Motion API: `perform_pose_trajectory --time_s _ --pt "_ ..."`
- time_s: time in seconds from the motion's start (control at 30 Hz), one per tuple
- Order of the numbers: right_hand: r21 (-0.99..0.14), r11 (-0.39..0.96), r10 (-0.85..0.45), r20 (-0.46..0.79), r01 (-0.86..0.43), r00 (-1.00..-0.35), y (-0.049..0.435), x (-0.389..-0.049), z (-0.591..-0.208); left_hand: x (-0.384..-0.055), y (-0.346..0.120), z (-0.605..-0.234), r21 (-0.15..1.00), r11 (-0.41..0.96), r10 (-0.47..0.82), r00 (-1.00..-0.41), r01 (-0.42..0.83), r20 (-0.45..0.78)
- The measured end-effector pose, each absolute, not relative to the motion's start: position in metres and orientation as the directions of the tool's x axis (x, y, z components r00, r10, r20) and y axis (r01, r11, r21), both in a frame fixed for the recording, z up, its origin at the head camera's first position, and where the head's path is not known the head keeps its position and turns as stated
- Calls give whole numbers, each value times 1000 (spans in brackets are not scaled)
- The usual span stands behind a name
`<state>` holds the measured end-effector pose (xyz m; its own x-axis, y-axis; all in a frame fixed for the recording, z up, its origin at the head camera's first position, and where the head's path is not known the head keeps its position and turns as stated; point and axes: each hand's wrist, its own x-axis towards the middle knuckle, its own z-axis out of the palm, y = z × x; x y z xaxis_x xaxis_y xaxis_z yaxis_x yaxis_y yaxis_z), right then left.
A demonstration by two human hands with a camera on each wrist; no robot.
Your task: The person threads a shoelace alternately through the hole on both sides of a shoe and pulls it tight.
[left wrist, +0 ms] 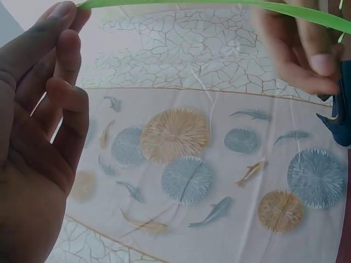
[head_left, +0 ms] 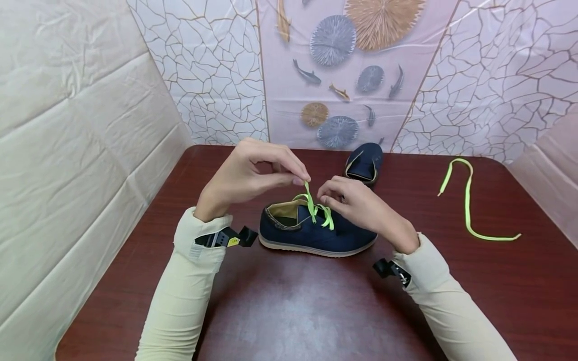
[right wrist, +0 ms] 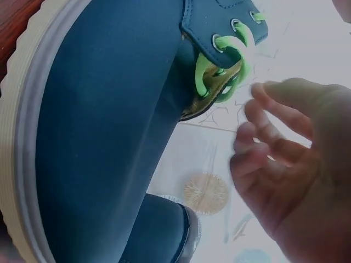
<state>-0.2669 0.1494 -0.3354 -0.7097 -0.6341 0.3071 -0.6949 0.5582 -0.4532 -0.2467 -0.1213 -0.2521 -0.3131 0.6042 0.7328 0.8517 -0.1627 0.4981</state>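
A navy blue shoe [head_left: 311, 238] with a pale sole stands upright on the table, its toe to the right in the head view. A neon green shoelace [head_left: 310, 201] runs through its eyelets. High over the heel side, my left hand [head_left: 257, 173] pinches the lace between thumb and forefinger and holds it up taut, as the stretched lace [left wrist: 219, 3] in the left wrist view also shows. My right hand [head_left: 361, 203] hovers beside the laced part with fingers loosely curled. In the right wrist view these fingers [right wrist: 255, 156] hold nothing and stand apart from the threaded lace [right wrist: 241, 52].
Behind the laced shoe lies a second navy shoe [head_left: 373, 154], with no lace visible in it. Another green shoelace [head_left: 467, 200] lies loose and bent on the right of the dark red table [head_left: 289, 311]. A patterned curtain [head_left: 217, 75] hangs along the table's far edge.
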Motion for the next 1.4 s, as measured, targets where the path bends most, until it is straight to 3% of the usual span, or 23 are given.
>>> perform_pose_trajectory --time_s 0.13,0.37,0.6,0.77,0.87,1.0,1.1,1.23,1.4 --pt "-479 586 -650 204 -654 -732 152 -268 -335 -246 -122 -252 484 -172 573 -313 858 757" --pt "-525 578 -732 2 -624 -681 155 -270 -338 -247 -120 -254 484 -98 497 -379 870 781" --pt "-431 680 -717 -222 -593 -661 148 -270 -347 -246 -121 -252 467 -55 375 -415 883 829" --pt "-403 703 -703 -275 -585 -656 146 -265 -346 -246 -124 -252 488 -69 442 -412 870 797" --pt "-374 714 -697 -304 -592 -649 142 -259 -346 -245 -130 -252 550 -39 568 -434 834 700" --pt "-278 780 -625 -377 -560 -683 138 -252 -349 -246 -138 -252 679 48 767 -463 732 445" --pt "-212 831 -552 -425 -514 -717 137 -249 -351 -247 -139 -252 749 123 871 -433 651 233" --pt "-198 855 -514 -443 -479 -735 137 -249 -351 -249 -130 -254 756 235 923 -384 611 23" --pt "-221 859 -508 -480 -462 -716 137 -250 -349 -257 -115 -271 677 445 887 -393 586 -243"
